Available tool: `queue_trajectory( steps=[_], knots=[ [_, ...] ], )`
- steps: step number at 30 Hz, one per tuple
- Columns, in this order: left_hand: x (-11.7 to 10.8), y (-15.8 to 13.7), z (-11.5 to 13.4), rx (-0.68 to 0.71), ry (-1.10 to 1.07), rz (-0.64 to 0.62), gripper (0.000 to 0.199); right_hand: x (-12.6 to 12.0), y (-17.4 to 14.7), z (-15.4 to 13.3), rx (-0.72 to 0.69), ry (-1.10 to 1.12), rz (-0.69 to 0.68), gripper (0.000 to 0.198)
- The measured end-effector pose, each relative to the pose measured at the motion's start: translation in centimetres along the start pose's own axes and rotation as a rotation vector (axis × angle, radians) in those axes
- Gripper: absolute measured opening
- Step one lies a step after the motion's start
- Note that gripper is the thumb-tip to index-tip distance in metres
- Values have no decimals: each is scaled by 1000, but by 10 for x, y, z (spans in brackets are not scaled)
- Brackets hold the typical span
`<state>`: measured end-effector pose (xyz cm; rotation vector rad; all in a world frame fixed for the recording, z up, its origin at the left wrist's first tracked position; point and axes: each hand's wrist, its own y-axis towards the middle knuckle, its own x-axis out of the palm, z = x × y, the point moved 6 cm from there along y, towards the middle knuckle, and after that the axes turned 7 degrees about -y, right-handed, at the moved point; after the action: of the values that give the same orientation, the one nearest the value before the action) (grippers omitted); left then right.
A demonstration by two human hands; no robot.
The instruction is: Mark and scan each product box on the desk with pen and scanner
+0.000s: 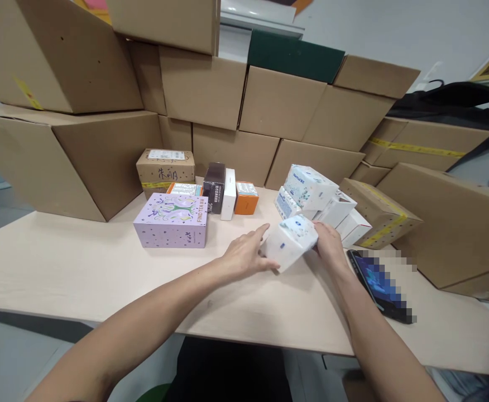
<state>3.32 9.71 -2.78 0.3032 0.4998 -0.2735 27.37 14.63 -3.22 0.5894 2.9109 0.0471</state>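
A white tissue pack (291, 245) with a pale blue floral print is held tilted between my two hands, over the front middle of the table. My left hand (247, 251) grips its left end, thumb on the near lower side and fingers along the far side. Around the right end, my right hand (327, 241) is closed, its fingertips partly hidden behind the pack. Just beyond it, another floral tissue pack (311, 187) rests on top of a similar pack (286, 204). White boxes (337, 209) stand close by on their right.
A lilac tea box (171, 222) sits to the left. Behind it are a dark box (214, 188), a slim white box (228, 194) and an orange box (247, 198). A phone (380, 285) lies at right. Stacked cardboard boxes (236, 153) wall off the back and sides.
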Motion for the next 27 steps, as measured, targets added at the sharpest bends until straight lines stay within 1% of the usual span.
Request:
queue_trajectory(
  steps=[2, 3, 4, 5, 7, 9, 11, 13, 15, 18, 20, 22, 24, 26, 27],
  knots=[
    [0, 2, -2, 3, -176, 45, 75, -2, 3, 2, 27, 18, 0, 25],
    [1, 3, -2, 11, -277, 58, 67, -1, 2, 3, 32, 20, -9, 26],
    [2, 4, -3, 23, -378, 73, 66, 2, 1, 3, 34, 16, -22, 26],
    [2, 5, -3, 38, -462, 92, 70, 7, -1, 4, 31, 6, -42, 27],
    [1, 6, 0, 95, -545, 140, 87, 17, -7, 3, 13, -40, -93, 30],
    [-3, 6, 6, 179, -514, 165, 101, 22, -11, 0, -20, -114, -147, 34],
    [-8, 5, 11, 242, -422, 187, 103, 18, -11, -7, -75, -274, -166, 38],
    [-14, 4, 14, 276, -339, 221, 97, 3, -8, -15, -136, -526, -127, 41],
    [-21, 3, 18, 322, -249, 266, 96, -15, -2, -22, -168, -832, -65, 38],
    [-29, 0, 26, 420, -80, 325, 95, -29, 5, -20, -113, -1180, -44, 34],
    [-31, -1, 29, 457, 1, 336, 93, -27, 6, -14, -50, -1305, -67, 30],
    [-31, -1, 30, 456, 35, 326, 92, -22, 4, -10, -13, -1396, -92, 30],
    [-32, 0, 30, 446, 51, 322, 90, -15, 0, -11, -22, -1448, -118, 32],
    [-33, 1, 30, 435, 69, 329, 90, -10, -6, -16, -63, -1478, -140, 31],
    [-33, 1, 29, 428, 78, 334, 90, -10, -9, -20, -91, -1475, -126, 30]
  ],
)
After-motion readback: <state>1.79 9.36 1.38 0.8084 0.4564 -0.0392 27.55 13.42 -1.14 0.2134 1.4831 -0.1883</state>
